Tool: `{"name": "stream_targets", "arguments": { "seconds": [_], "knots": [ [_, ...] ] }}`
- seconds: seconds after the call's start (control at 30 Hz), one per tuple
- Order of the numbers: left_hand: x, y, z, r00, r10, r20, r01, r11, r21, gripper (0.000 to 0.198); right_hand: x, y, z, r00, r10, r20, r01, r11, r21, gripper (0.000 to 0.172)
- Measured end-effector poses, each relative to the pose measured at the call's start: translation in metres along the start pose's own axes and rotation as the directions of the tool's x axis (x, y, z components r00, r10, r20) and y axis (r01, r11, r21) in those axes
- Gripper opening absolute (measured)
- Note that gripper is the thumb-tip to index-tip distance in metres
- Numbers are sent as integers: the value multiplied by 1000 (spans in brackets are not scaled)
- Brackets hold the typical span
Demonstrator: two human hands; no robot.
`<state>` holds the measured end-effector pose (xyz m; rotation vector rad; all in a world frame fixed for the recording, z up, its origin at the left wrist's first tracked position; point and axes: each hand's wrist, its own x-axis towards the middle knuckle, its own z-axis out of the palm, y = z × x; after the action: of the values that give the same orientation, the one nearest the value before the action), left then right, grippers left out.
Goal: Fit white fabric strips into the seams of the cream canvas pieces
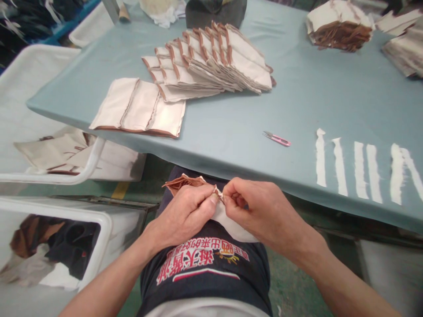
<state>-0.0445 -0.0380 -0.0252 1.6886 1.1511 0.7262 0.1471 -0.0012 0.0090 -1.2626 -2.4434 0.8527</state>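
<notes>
Over my lap lies a folded cream cloth piece with brown edging [231,223]. My left hand [190,210] is closed on it, the thumb pressed near a seam end. Beside it my right hand [253,201] pinches at the same seam corner, fingertips almost touching the left thumb. Brown fabric folds [185,182] stick out beyond my left hand. Whether the right fingers also hold a thread is too small to tell. Past my hands, pink-handled thread snips [277,138] lie on the blue-green table [231,127].
A fanned stack of cream pieces [211,61] and a single flat piece [140,108] lie on the table. Several white strips [360,169] are at the right. Another bundle [340,24] sits behind. White bins [99,154] with fabric stand at left, close to the table edge.
</notes>
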Motion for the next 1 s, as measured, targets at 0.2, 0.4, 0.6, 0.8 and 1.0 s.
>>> {"name": "stream_targets", "arguments": {
  "seconds": [0.2,0.4,0.6,0.8,1.0],
  "knots": [
    [1,-6,7,994,33,-101,-29,999,46,29,5,8,10,978,162,133,-198,921,335,12],
    [-1,-9,14,981,-39,-188,-17,959,-283,35,7,11,24,930,179,321,-365,564,741,18],
    [-5,-11,10,994,-69,-81,34,925,-377,37,1,10,25,926,201,318,-376,512,772,23],
    [-4,-6,8,997,-45,-58,24,947,-321,24,-4,6,22,930,225,289,-366,541,757,20],
    [-3,-3,9,994,-44,-103,17,969,-248,28,-5,6,19,950,214,225,-310,619,721,17]
  ]
}}
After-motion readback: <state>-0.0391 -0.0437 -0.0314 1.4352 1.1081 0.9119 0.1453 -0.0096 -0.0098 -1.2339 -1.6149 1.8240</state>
